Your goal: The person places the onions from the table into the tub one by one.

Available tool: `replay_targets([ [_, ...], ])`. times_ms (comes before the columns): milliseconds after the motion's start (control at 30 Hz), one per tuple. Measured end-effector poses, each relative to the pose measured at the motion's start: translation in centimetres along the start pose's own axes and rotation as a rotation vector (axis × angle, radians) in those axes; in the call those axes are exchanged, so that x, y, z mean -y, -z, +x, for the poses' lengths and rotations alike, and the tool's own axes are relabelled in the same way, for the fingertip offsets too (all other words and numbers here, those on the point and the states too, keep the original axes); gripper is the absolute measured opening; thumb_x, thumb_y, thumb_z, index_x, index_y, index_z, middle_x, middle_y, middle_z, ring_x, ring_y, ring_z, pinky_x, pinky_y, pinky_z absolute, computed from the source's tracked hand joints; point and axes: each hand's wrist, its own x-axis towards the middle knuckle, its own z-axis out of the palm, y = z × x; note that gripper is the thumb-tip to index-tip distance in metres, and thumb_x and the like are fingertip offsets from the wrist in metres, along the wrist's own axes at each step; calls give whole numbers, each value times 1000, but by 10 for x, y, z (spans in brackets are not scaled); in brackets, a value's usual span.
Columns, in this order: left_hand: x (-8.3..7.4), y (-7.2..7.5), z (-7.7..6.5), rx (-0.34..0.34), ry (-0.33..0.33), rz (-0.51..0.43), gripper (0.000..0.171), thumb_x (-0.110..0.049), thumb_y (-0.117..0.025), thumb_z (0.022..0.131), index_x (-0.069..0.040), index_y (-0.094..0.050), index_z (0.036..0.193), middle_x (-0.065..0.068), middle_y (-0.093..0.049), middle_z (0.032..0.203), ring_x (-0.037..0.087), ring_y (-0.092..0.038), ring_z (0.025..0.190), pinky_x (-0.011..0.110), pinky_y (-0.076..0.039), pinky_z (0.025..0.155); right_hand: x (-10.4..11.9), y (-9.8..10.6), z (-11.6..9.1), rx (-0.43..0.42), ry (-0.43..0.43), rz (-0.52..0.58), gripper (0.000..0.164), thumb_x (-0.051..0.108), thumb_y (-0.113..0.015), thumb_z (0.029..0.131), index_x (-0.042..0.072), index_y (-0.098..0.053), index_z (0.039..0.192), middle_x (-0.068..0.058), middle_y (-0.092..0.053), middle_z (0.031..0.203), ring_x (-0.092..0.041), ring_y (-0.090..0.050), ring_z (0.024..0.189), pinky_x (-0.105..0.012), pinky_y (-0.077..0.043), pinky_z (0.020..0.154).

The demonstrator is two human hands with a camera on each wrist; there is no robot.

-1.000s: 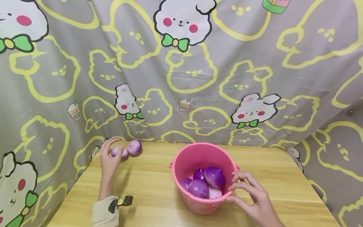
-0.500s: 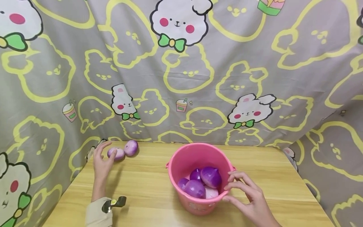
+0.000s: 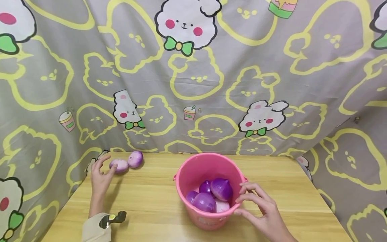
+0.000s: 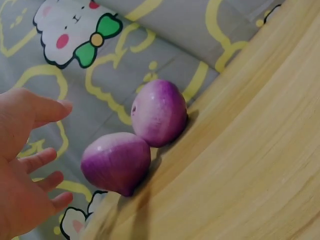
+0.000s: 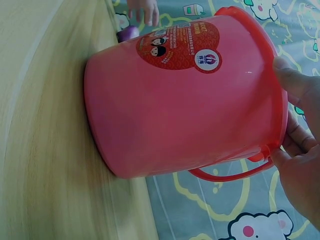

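Two onions (image 3: 119,166) lie near the spread left hand (image 3: 101,176); the right hand (image 3: 266,210) grips a bucket (image 3: 198,217).

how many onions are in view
7: five onions in the pink bucket, two onions on the table beside the left hand; more may be hidden inside the bucket.

Over the right wrist feed I find lettering on the pink bucket (image 5: 175,110) at the right of the scene: its red label (image 5: 172,55) carries small gold Chinese characters and one short Latin word that looks like BUCKET, the rest too fine to read. On that label a round white badge (image 5: 208,59) shows an emblem above tiny characters I cannot decipher, and the pale print (image 3: 207,220) on the near side stays illegible to me.
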Motion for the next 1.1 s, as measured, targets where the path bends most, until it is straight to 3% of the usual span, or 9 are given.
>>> replay_targets([
  [300,11,-2,7,84,38,15,48,-3,-72,92,1,-57,138,25,-39,153,49,-37,136,68,-40,106,-3,1,-1,0,-1,-12,36,0,-88,75,13,-74,105,-10,-61,113,-25,-54,125,-30,-35,119],
  [633,18,-6,9,154,31,61,56,0,-76,89,2,-54,141,31,-37,151,51,-36,138,67,-32,114,-4,1,1,5,22,14,34,0,-87,76,10,-74,105,-11,-61,113,-25,-54,126,-32,-35,119],
  [733,18,-8,8,174,62,48,59,3,-75,89,1,-52,143,31,-34,152,51,-36,138,66,-32,115,-2,1,2,1,26,10,33,1,-87,77,11,-74,105,-11,-61,113,-25,-54,125,-31,-36,119],
  [900,20,-13,5,172,107,31,62,5,-76,87,0,-52,144,30,-32,153,49,-36,137,64,-33,116,-1,0,2,8,21,6,34,1,-87,77,12,-73,106,-10,-61,113,-25,-54,123,-31,-35,119],
  [1100,26,-19,3,166,61,58,54,4,-78,87,4,-57,137,30,-38,146,43,-37,133,62,-36,114,-5,1,-1,6,15,1,34,2,-88,76,12,-74,105,-10,-61,112,-27,-54,124,-33,-33,121],
])
